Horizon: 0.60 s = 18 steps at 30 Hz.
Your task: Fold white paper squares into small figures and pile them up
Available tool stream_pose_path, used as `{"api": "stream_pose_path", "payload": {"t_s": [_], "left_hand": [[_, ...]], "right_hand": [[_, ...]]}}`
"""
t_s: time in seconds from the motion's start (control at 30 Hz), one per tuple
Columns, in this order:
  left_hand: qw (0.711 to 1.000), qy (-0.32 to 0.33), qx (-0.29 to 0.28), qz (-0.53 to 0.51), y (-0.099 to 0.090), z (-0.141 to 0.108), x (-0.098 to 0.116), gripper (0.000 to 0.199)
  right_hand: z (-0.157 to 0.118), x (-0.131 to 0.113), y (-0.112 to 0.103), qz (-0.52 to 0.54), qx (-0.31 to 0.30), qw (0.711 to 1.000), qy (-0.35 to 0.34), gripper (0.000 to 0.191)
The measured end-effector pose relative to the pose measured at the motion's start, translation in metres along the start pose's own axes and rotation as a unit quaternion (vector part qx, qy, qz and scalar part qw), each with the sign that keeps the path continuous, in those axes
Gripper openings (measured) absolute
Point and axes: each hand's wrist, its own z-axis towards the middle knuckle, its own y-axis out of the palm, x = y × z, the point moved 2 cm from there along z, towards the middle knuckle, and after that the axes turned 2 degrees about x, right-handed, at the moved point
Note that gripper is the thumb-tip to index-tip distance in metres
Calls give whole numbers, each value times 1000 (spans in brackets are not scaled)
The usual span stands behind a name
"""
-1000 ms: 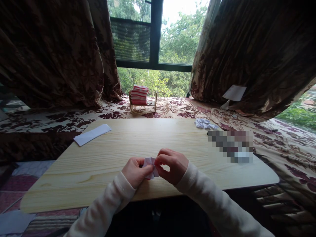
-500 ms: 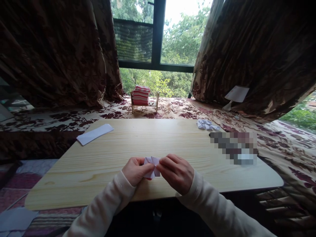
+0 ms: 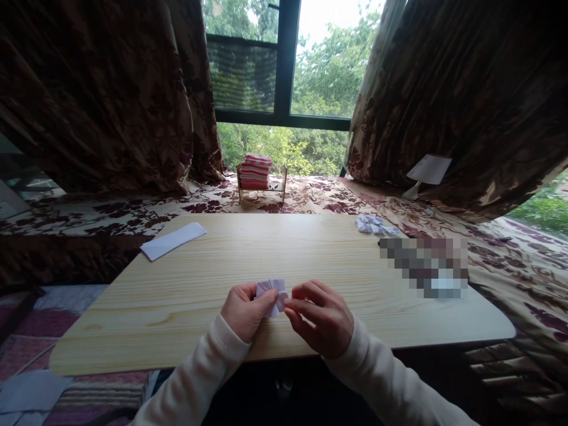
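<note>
Above the near edge of the wooden table (image 3: 213, 260), my left hand (image 3: 246, 309) grips a small piece of folded white paper (image 3: 277, 289), its thumb lying across the front. Crease lines and overlapping flaps show on the paper. My right hand (image 3: 322, 316) has thumb and index finger together at the paper's right edge, pinching it there; the other fingers are curled. Both wrists come out of light long sleeves.
White paper strips (image 3: 173, 241) lie at the table's left. Several folded paper pieces (image 3: 375, 225) are at the far right, near a pixelated area. Behind stand a small wooden rack (image 3: 284, 184) with striped cloths (image 3: 255, 173) and a white lamp (image 3: 429, 170).
The folded paper has turned a little in my left hand. My right hand has shifted slightly down and right, with its fingers a bit looser at the paper's edge.
</note>
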Motion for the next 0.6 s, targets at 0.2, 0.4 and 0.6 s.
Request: {"api": "stream_pose_path", "payload": {"t_s": [0.2, 0.4, 0.6], "left_hand": [[996, 49, 39, 57, 4, -7, -1, 21], [993, 73, 35, 85, 3, -5, -6, 24], [992, 80, 44, 89, 3, -6, -6, 21]], "right_hand": [[-4, 15, 16, 148, 6, 949, 277, 23], [-14, 25, 38, 291, -10, 883, 369, 22], [-9, 14, 37, 260, 15, 898, 354, 22]]}}
